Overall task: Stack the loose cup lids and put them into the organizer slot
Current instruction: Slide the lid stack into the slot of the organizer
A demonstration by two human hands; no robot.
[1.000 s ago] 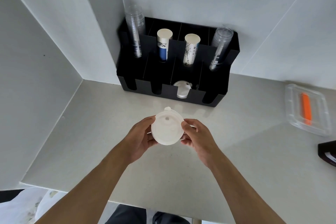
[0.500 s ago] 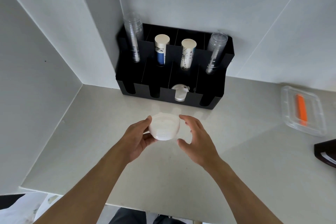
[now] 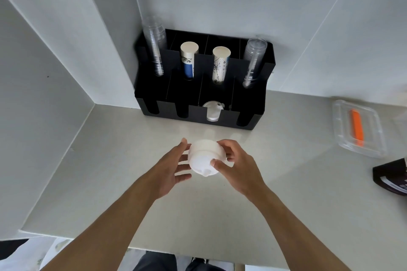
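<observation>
A stack of white cup lids (image 3: 206, 156) is held above the counter, a little in front of the black organizer (image 3: 253, 116). My right hand (image 3: 237, 165) grips the stack from the right, thumb on its near face. My left hand (image 3: 171, 167) rests against its left side with fingers spread. The stack lies on its side, one lid's face turned toward me. Other white lids (image 3: 212, 111) sit in the organizer's third front slot from the left.
The organizer's back slots hold two clear cup stacks (image 3: 154, 46) and two paper cup stacks (image 3: 188, 59). A clear plastic container (image 3: 343, 138) with an orange item (image 3: 356, 127) lies at the right, a dark box (image 3: 392, 176) near the right edge. Walls close in left and behind.
My right hand let go for a moment and has closed on the stack again. The stack has turned onto its side. My left hand's fingers have spread.
</observation>
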